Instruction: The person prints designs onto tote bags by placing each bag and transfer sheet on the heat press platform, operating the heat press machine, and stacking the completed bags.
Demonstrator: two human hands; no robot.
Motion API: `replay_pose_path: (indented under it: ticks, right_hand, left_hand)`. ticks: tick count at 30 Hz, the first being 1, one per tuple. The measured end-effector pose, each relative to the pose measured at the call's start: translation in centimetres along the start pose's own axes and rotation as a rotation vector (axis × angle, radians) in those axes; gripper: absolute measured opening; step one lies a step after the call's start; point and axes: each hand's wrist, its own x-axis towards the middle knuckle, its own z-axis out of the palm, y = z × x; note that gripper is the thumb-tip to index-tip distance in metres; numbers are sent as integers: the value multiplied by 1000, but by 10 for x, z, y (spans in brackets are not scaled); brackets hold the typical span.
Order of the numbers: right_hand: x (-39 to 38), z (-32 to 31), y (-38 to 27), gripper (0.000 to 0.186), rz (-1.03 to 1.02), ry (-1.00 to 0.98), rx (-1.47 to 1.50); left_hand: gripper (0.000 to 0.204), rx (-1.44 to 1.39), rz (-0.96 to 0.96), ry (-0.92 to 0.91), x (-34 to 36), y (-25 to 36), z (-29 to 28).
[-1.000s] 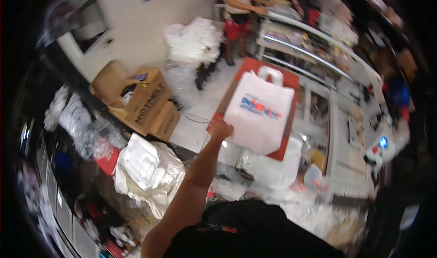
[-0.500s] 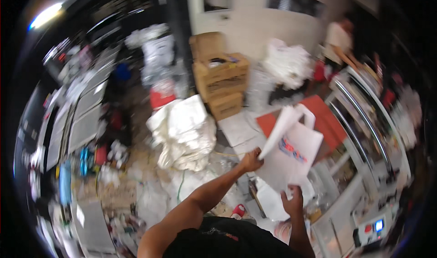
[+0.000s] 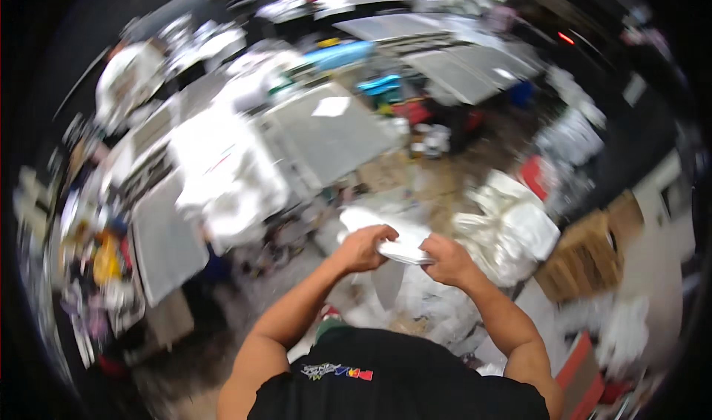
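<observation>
Closed fingers of my left hand (image 3: 365, 249) grip the white bag (image 3: 400, 246) at its left side, and my right hand (image 3: 446, 262) pinches it at the right. The bag is bunched or folded between them, out in front of my dark shirt, with a paler part hanging below. Its print is out of sight.
Grey panel racks (image 3: 326, 134) hold heaped white material (image 3: 222, 175) ahead and left. A pale crumpled sack (image 3: 504, 231), cardboard boxes (image 3: 575, 264) and a red board (image 3: 577, 375) are at my right. Loose plastic and scraps (image 3: 423, 309) litter the floor.
The view has swung left, away from the red board and the other person. The bag has left the board and is bunched up in both hands; my right hand has closed on it.
</observation>
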Motion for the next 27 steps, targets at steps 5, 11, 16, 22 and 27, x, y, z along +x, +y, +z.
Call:
replay_pose_path:
  ticks: [5,11,16,22,27]
  right_hand:
    - [135,30,-101,32,-289,-72,185]
    - [281,-13,-218,29,-742,178,279]
    - [392,-27,-271,36,-384,287,846]
    - [568,22,-266,47,-308,59,1219]
    - [717,137,-196,57,-50,-96,1099]
  left_hand:
    - [24,341,-171,241,-114,-13,-187]
    - [29,21,-340,917,-212,22,-332]
    - [74,-202,-53,1097,-195,13,-400]
    - [59,-154,-86,1021,-158,-49,-445]
    - [38,-337,-341,1193,-130,-170,-499]
